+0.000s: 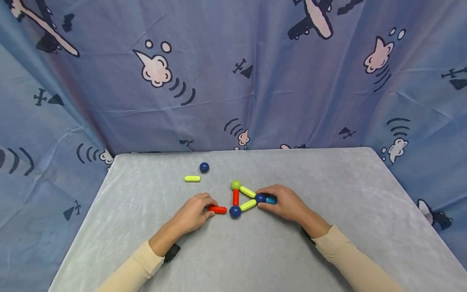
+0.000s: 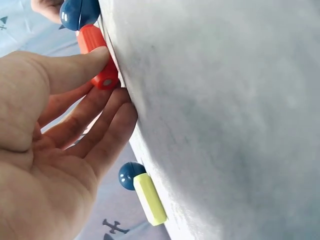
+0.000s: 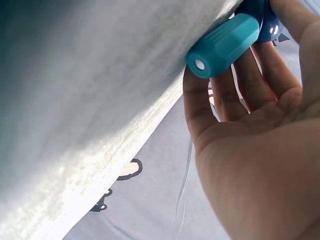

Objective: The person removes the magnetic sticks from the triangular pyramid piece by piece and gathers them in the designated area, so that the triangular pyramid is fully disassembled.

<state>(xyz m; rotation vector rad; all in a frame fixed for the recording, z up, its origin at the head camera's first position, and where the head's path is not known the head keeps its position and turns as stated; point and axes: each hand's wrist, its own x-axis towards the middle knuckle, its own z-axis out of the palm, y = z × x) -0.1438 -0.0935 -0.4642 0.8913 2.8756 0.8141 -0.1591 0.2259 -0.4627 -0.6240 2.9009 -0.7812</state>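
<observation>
Head view: pinching a loose red rod by its left end with the left hand, closed to about the rod's thickness, and aiming the bare right end at a navy lower ball, seemingly just short of contact. Probably gripping that far back to leave the facing end free of fingers. Pinching a navy corner ball between thumb and fingers of the right hand, parted only to the ball's width, with a teal rod pointing from the ball toward the palm; likely steadying the whole triangle by this corner. Framing that triangle between both hands on the grey table: lower ball, lime ball and corner ball, joined by a red side rod, an upper yellow-green rod and a lower yellow-green rod. Leaving a spare navy ball and a spare yellow-green rod near each other, beyond the left hand, untouched. Slanting both forearms inward from the near side, turning the palms toward each other, laying the left thumb along the loose red rod and bending the remaining left fingers loosely beneath, close to the tabletop.
</observation>
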